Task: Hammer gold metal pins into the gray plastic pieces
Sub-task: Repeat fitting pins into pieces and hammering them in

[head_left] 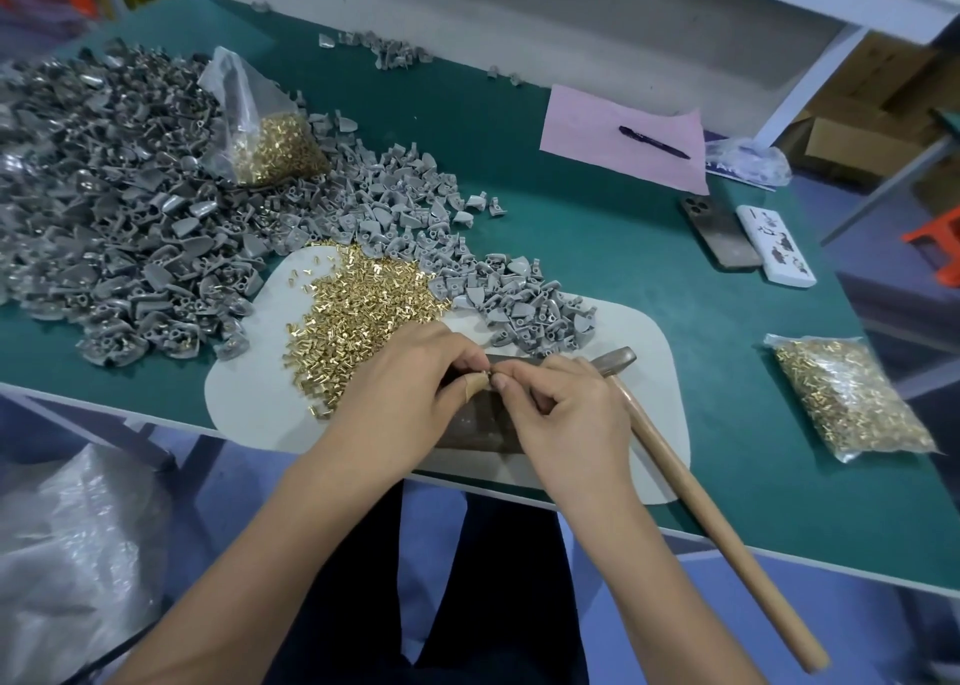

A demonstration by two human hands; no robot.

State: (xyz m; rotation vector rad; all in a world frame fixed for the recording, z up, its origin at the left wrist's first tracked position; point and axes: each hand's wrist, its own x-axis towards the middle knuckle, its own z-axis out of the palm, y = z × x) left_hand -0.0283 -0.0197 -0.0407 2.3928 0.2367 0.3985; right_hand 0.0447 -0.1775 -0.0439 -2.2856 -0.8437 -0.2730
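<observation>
Both hands meet over a dark metal block [470, 427] at the near edge of the green worktop [597, 227]; the left hand [410, 393] pinches a small gray plastic piece [478, 384] between its curled fingers, and the right hand [561, 409] pinches something tiny against that piece, too small to tell for sure; the hands hide most of the block and what lies under them; a hammer [691, 487] lies just beside the right hand, its head on the pale mat [260, 372] and its wooden handle reaching out past the worktop's near edge; loose gold pins [358, 305] are heaped on the mat just beyond the left hand, touching a spread of gray plastic pieces [405, 206]; a darker, larger heap of pieces [109, 201] fills the left; an open bag of pins [265, 133] stands among them; a sealed bag of pins [852, 398] lies well to the right; farther back lie a pink sheet [587, 123] with a pen [653, 141] on it, a phone [719, 232] and a white box [776, 245].
</observation>
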